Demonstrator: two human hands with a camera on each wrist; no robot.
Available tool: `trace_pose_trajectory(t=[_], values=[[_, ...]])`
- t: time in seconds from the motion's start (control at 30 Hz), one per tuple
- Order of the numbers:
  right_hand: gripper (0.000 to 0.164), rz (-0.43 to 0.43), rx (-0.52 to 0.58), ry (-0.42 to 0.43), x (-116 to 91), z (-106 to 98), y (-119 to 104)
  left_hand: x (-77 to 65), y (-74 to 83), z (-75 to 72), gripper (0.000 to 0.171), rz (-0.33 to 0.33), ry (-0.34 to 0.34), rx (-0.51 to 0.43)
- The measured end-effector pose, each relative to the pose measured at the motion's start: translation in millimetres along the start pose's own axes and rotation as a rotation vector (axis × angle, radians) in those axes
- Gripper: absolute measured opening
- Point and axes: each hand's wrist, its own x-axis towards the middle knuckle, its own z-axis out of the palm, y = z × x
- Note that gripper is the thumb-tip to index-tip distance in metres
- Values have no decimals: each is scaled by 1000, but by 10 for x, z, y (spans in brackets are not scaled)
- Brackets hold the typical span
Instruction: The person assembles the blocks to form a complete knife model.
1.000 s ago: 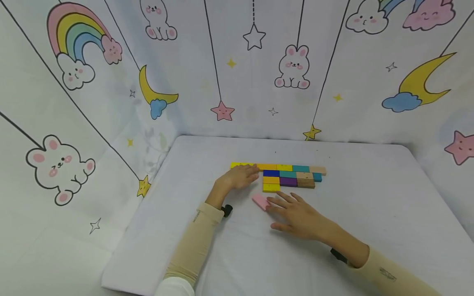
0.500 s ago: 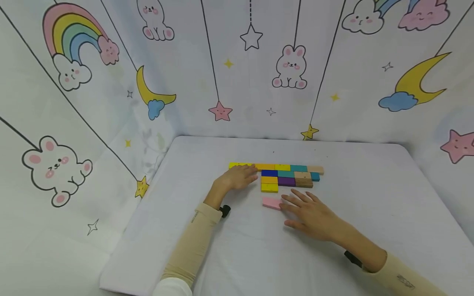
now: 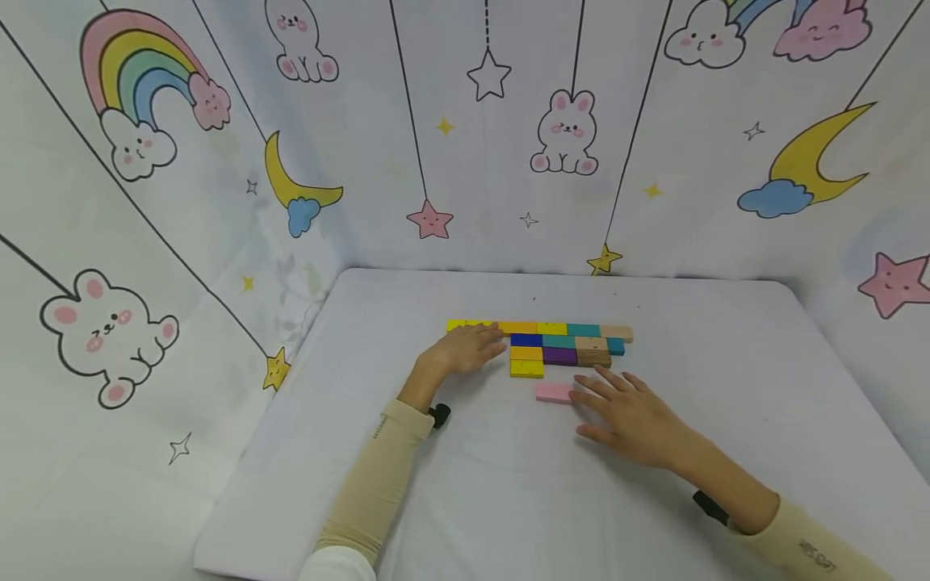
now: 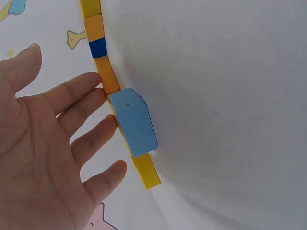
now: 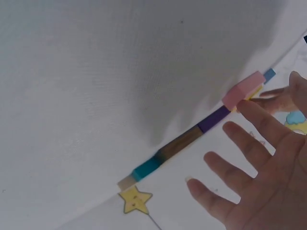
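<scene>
A pink block [image 3: 554, 393] lies flat on the white table in front of the block rows. My right hand [image 3: 628, 415] is spread beside it, index fingertip right at its right end; the right wrist view shows that fingertip against the pink block [image 5: 243, 90]. Over the left end of the back row, my left hand [image 3: 459, 351] extends with relaxed fingers. In the left wrist view, its fingertips are right by a light blue block [image 4: 136, 124], which the hand hides from the head view. Neither hand grips anything.
Close-set rows hold yellow [image 3: 526, 369], purple [image 3: 559, 356], brown [image 3: 593, 357], dark blue [image 3: 526, 340] and teal [image 3: 584, 330] blocks. A cartoon-print curtain [image 3: 479, 177] hangs behind and left of the white table [image 3: 407, 500].
The pink block has slid right and turned from slanted to roughly parallel with the rows. My right hand has moved right along with it. The left hand stays in place.
</scene>
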Motion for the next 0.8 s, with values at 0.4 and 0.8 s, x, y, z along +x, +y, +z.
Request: trace_pose_trajectory(t=[0.4, 0.8], values=[[63, 40, 2, 4, -64, 6, 160, -17, 10, 5, 60, 7, 12, -25], [62, 32, 7, 48, 26, 36, 249, 0, -3, 33, 64, 6, 27, -29]])
